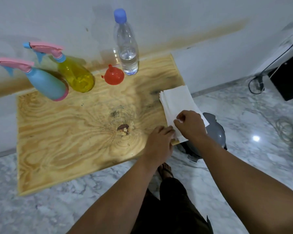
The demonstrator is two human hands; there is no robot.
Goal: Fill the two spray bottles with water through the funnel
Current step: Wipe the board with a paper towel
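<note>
water bottle (pixel 127 46) about one-third full, capped; blue spray bottle (pixel 46 83) and yellow spray bottle (pixel 76 76) capped; right hand (pixel 190 124) pinches paper stack (pixel 178 100), left hand (pixel 161 139) fingers straight, pressing it.

Soft even light, floor (pixel 256 138) glare spot, wide-angle bending at edges.

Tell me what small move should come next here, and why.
Probably lift the top tissue off the stack of paper tissues. The right hand pinches a sheet while the left hand rests at the stack's near edge. The spray bottles' heads are still on, and the red funnel lies untouched.
</note>
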